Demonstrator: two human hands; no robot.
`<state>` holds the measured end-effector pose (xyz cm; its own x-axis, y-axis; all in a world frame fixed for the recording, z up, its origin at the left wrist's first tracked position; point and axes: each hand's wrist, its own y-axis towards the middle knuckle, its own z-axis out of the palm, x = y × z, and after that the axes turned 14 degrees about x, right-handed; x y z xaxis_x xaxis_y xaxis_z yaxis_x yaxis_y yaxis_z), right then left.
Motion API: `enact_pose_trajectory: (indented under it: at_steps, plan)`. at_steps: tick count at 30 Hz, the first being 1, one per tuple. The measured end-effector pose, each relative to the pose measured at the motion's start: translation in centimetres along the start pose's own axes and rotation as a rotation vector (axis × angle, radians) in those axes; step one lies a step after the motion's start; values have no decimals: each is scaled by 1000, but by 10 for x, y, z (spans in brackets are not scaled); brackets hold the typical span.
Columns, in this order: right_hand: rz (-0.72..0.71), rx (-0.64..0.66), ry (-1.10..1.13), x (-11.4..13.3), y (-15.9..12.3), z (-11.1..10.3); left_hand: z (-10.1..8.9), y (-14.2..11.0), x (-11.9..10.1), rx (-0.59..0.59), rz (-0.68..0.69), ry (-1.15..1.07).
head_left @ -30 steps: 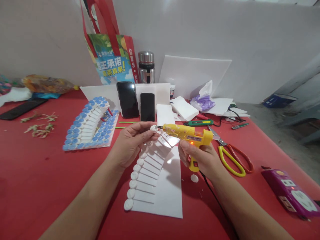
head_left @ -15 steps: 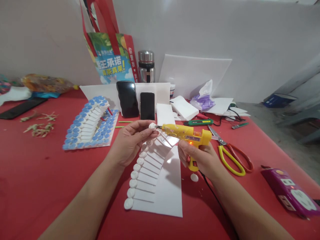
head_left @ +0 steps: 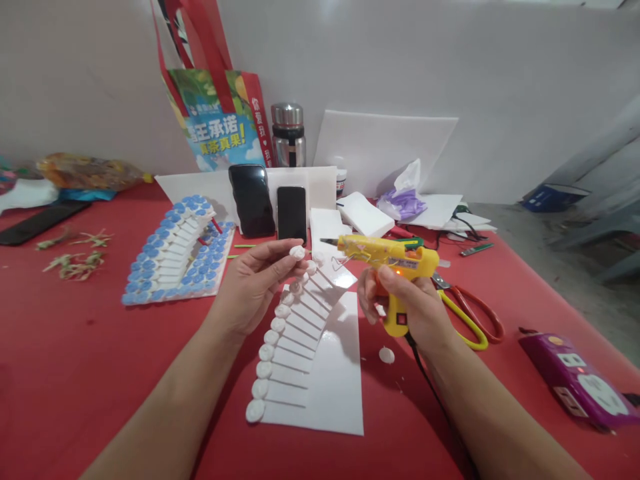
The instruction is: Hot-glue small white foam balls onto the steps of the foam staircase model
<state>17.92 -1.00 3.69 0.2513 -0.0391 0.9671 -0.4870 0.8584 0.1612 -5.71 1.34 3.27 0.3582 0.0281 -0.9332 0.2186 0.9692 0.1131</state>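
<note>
The left hand (head_left: pixel 260 277) is pinching a white disc (head_left: pixel 297 253) just beside the upper end of the lined white piece (head_left: pixel 295 345), while the right hand (head_left: pixel 417 303) is closely wrapping a yellow glue gun (head_left: pixel 377 251), partly hiding its handle (head_left: pixel 397 321); the gun's label (head_left: pixel 399 263) is looking too blurred to read. The bag (head_left: pixel 220 123) behind is showing "王承诺", "真茶真果!" and, down its side, "你爱我".

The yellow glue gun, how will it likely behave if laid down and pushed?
The yellow glue gun is probably stiff, given its hard-looking body. Its pistol shape should make it pivot rather than roll, and the black cord trailing from it may drag.
</note>
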Motion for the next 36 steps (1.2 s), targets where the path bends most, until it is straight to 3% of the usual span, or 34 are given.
enact_pose_trajectory:
  at_steps: [6,10,13,19,24,33,36]
  plan:
    - [-23,-192,96,1,6,-16,7,4,-16,33,96,466]
    - [-47,-234,129,1,11,-22,19,19,-34,125,226,693]
    - [-67,-251,128,1,12,-24,24,34,-41,189,252,779]
    - [-91,-285,133,2,12,-31,22,65,-35,275,112,848]
    - [-114,-301,131,5,12,-31,26,71,-28,210,-76,845]
    - [-107,-291,117,5,11,-32,34,60,-24,186,-41,992]
    - [-120,-304,117,1,12,-33,40,57,-28,197,-95,1093]
